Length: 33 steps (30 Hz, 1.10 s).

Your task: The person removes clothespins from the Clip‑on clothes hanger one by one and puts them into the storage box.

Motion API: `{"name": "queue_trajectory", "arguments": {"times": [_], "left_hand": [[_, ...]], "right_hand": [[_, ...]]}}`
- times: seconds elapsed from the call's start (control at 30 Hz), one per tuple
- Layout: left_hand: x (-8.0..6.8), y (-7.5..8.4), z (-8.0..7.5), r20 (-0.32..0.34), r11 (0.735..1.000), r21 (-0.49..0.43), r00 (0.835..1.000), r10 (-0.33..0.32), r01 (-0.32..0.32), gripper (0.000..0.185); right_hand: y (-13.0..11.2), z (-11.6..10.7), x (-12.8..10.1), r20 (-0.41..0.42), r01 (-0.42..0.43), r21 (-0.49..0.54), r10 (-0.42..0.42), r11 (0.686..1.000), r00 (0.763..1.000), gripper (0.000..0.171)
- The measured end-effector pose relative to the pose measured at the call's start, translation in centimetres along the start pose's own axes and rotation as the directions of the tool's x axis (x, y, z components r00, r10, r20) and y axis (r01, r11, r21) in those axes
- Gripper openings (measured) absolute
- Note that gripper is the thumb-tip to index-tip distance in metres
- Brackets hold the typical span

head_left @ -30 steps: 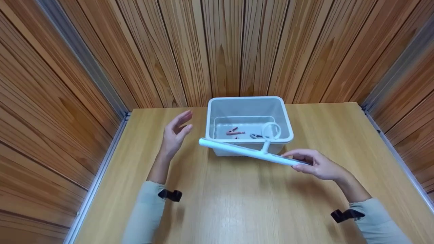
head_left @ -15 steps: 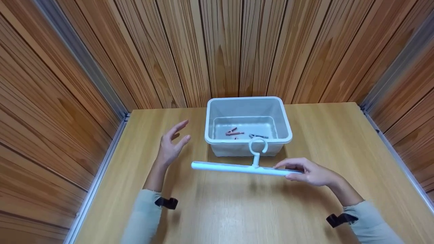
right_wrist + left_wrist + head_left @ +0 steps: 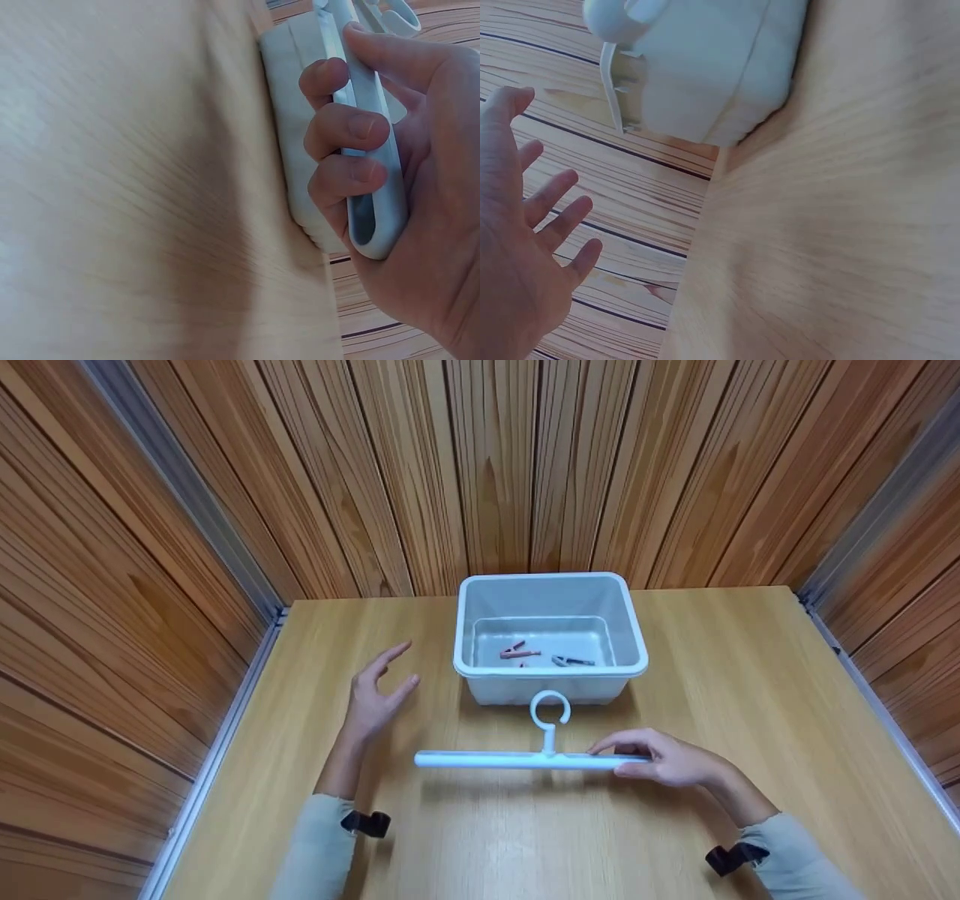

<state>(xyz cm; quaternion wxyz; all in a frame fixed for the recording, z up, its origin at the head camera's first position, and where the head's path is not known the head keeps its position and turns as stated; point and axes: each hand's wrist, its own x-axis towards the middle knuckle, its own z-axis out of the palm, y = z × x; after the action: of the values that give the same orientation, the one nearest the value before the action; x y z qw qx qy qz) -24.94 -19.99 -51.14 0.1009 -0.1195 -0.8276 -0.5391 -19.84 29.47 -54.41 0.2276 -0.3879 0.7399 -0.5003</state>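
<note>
A pale blue-white clothes hanger (image 3: pixel 480 760) with a round open hook stretches sideways in front of the bin, its hook pointing to the back. My right hand (image 3: pixel 667 759) grips its right end; in the right wrist view the fingers (image 3: pixel 349 127) curl round the hollow bar. My left hand (image 3: pixel 373 697) hovers left of the hanger's free end, fingers spread, thumb apart, holding nothing. Behind the hanger stands the white bin (image 3: pixel 551 688). On its floor lie a reddish clothespin (image 3: pixel 520 652) and a grey clothespin (image 3: pixel 573 661), with another small reddish bit partly hidden by the front wall.
The bin stands at the back of the wooden table (image 3: pixel 510 840), near the wood-panelled wall (image 3: pixel 495 465). Panelled walls with metal rails also close off the left and right sides. A small black device (image 3: pixel 366 823) is strapped at each wrist.
My right hand has brought the hanger from over the bin's front rim toward me and slightly left, levelling its bar. My left hand has drawn back toward me a little, its fingers spreading.
</note>
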Motion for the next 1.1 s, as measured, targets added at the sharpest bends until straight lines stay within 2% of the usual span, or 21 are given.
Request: {"name": "queue_trajectory", "arguments": {"times": [0.17,0.4,0.63,0.87,1.1], "left_hand": [[-0.3,-0.7,-0.3,0.024,1.0,0.026,1.0,0.004,-0.004,0.06],[-0.9,-1.1,-0.5,0.078,0.998,0.037,0.996,-0.046,0.043,0.065],[-1.0,-1.1,-0.7,0.091,0.997,0.063,0.995,-0.038,0.033,0.067],[-1.5,-1.4,-1.4,0.102,0.991,0.118,0.992,-0.067,0.055,0.067],[-1.9,-1.9,-1.5,0.124,0.989,0.146,0.992,-0.039,0.021,0.07]], "right_hand": [[0.5,0.2,0.1,0.026,-0.082,-0.022,0.083,0.996,0.996,0.033],[0.8,0.6,0.3,0.086,-0.117,-0.106,0.126,0.987,0.988,0.032],[0.7,0.5,0.6,0.115,-0.222,-0.034,0.224,0.975,0.968,0.032],[0.6,0.3,0.5,0.1,-0.266,-0.038,0.268,0.963,0.958,0.031],[0.4,0.1,0.4,0.055,-0.299,-0.038,0.301,0.954,0.952,0.029]]}}
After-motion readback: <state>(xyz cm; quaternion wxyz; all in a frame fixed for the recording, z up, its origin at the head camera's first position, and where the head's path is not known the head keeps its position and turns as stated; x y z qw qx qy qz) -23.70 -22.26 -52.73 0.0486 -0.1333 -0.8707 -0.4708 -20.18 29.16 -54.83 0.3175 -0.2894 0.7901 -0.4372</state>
